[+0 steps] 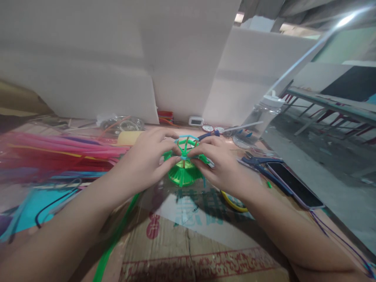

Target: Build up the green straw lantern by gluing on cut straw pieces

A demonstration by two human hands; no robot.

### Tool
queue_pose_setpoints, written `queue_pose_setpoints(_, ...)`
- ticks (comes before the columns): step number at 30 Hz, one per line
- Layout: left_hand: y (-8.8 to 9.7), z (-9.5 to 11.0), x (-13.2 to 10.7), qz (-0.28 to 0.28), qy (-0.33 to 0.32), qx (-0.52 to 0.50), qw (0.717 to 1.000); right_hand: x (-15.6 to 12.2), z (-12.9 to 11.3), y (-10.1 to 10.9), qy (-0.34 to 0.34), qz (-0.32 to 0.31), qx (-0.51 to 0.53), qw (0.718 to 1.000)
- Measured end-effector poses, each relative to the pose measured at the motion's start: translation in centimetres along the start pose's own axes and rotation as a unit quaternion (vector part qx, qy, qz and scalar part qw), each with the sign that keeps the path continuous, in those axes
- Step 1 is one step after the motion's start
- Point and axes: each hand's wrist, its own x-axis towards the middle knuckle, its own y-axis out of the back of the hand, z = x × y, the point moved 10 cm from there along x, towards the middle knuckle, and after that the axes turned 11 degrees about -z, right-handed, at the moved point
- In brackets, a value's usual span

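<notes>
Nearest the person, a flattened cardboard sheet (205, 266) lies on the table (282, 197). It carries a red ornamental band of print too blurred to read. A clear plastic sheet (190, 219) lies over its far part and shows large teal characters, smeared beyond reading, with a red mark at their left. A long green strip (114, 239) runs slantwise under the left forearm.

Above the plastic sheet, the left hand (147, 160) and right hand (220, 164) meet around a green straw craft (183, 172). Each hand pinches it at its middle between thumb and forefinger. The craft is bright green, a round fringed disc below with thin spokes fanning out from a centre knot. A pale blue strip arches over its top. It is held just above the table, between the two hands.

Beside the right wrist lies a yellow loop (232, 203). To the right of it a smartphone (295, 184) lies face up with a dark screen, and a blue-handled tool (258, 160) lies just beyond. A thin purple cord (337, 235) trails along the table's right edge.

On the left lies a heap of pink straws (58, 150), with a black cord (49, 203) on a blue sheet (26, 211) in front of it. Further back stand clear round containers (126, 124), a small white device (196, 121) whose display cannot be read, and a clear bottle (258, 121) with a white cap. White boards (117, 58) close off the back.
</notes>
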Motion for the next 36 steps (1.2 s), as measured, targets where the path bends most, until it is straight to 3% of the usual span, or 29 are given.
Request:
queue_pose_setpoints(7,0.0,0.0,0.0,-0.006,0.006,0.004,1.0,-0.1,0.1,0.8,0.013,0.032,-0.047,0.998)
queue_pose_setpoints(14,0.1,0.2,0.0,0.004,-0.005,0.003,1.0,-0.1,-1.3,0.9,0.061,0.046,-0.059,0.995)
queue_pose_setpoints(36,0.1,0.5,0.0,0.009,-0.011,0.011,1.0,0.0,-1.5,0.7,0.067,0.029,-0.06,0.996)
